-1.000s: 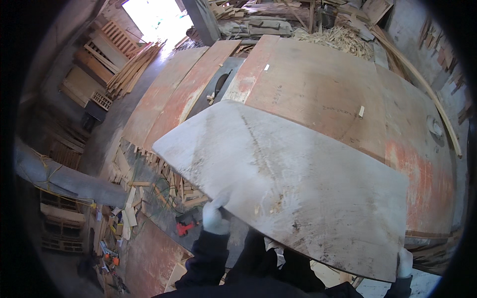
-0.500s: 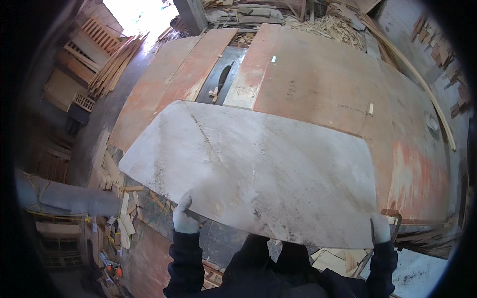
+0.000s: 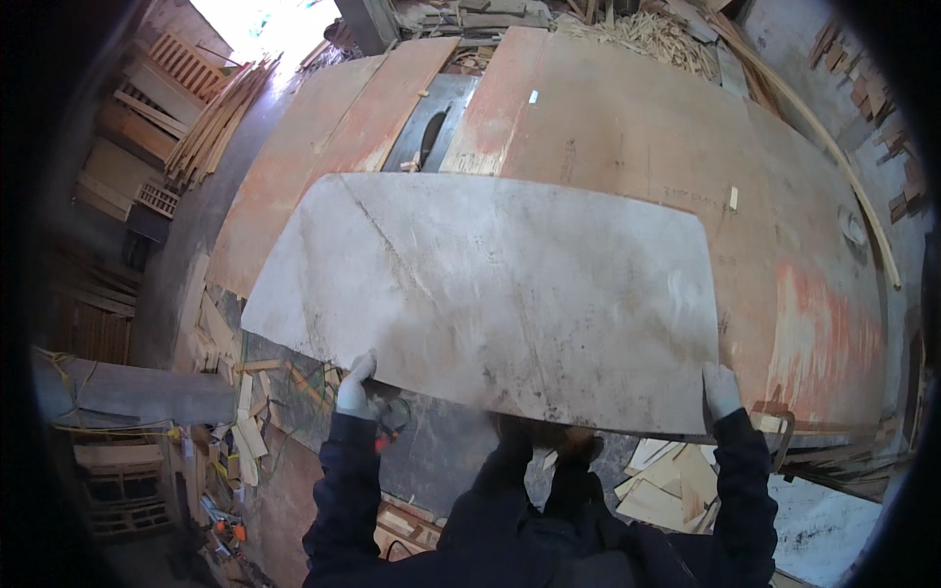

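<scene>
Gripping one board [image 3: 510,294] by its near side, the two gloved hands stand well apart. The left hand [image 3: 356,389] pinches the near edge, thumb on top, fingers hidden beneath; the right hand [image 3: 722,392] clasps the near right corner, most of its fingers out of sight. Near the left hand, a partly hidden red item shows below the edge. Scraps [image 3: 250,441] lie at the near left, thin sheets [image 3: 655,502] at the near right.

The board, pale with dark smudges, reaches over the near part of the bench [image 3: 608,127]; whether it touches the bench, I cannot tell. Beyond it, left of the middle, a dark strip [image 3: 456,103] carries a curved blade [image 3: 432,135]. A small block [image 3: 733,199] lies to the right. Slats [image 3: 221,122] are piled at the far left, thin sticks [image 3: 657,44] heaped at the far right.
</scene>
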Demonstrator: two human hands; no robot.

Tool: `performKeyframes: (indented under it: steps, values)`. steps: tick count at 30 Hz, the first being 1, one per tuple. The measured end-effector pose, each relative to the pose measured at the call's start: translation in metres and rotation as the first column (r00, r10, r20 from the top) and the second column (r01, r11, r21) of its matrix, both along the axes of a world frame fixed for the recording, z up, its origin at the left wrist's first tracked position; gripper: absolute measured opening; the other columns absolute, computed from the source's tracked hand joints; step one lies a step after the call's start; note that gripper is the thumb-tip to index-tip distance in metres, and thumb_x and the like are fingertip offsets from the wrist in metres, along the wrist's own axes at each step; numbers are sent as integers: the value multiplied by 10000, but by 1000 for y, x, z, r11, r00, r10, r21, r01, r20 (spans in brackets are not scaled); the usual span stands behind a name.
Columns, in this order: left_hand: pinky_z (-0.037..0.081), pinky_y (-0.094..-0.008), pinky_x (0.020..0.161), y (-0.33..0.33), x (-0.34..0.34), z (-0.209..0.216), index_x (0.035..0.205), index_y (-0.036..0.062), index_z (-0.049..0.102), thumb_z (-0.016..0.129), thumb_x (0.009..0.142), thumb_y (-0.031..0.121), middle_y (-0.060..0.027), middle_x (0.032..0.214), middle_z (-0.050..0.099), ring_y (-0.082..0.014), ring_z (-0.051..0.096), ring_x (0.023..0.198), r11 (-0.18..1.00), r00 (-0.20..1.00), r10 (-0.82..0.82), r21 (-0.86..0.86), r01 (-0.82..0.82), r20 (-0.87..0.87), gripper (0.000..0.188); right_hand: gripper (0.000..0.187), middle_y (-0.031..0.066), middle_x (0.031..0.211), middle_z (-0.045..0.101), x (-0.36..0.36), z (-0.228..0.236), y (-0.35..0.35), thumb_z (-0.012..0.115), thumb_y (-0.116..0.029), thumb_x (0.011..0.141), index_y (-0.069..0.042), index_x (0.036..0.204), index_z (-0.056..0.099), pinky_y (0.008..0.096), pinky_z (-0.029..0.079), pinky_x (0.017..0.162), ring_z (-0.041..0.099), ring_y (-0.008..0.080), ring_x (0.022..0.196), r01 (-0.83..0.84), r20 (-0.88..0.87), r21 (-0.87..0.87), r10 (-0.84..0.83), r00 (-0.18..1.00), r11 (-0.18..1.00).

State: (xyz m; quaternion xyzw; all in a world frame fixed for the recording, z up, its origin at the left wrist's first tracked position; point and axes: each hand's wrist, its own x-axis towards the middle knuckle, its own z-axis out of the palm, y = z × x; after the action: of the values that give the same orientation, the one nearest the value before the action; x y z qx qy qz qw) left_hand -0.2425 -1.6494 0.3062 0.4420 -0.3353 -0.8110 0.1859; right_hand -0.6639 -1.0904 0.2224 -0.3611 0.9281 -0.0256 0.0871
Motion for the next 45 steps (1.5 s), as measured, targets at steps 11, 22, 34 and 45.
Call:
performKeyframes:
  steps: [11,22,34,45]
  values:
    - [542,-362,506,14,64,-44,1055,4,591,498,999,612,-253,838,689,-327,675,627,983,911,-183,89,162,369,617,403,321,1065,682,-4,-14,-31,532,-334,966,36,1017,683,515,493,834,639,475,994,572,464,-271,-416,782,774]
    - [382,-558,1138,141,2,-185,1386,38,572,366,1006,608,-208,1454,549,-384,519,1304,711,907,348,697,-90,-238,715,345,175,988,717,72,47,-2,544,-403,984,-104,1030,712,480,526,866,685,394,961,529,275,-514,-455,847,675]
    - [515,-518,1009,86,-3,-305,1283,66,656,536,985,512,-150,1268,679,-309,615,1185,943,528,-52,131,305,-848,549,200,47,887,705,144,5,43,501,-256,941,-191,852,669,480,448,855,661,269,914,228,-262,-45,-232,937,973]
    - [443,-557,1051,91,-9,-264,1393,133,581,542,883,560,-120,1467,543,-339,515,1301,886,900,353,401,-233,-256,667,263,89,830,710,144,10,50,501,-278,937,-169,771,674,494,447,786,656,302,836,189,-215,-100,-207,954,977]
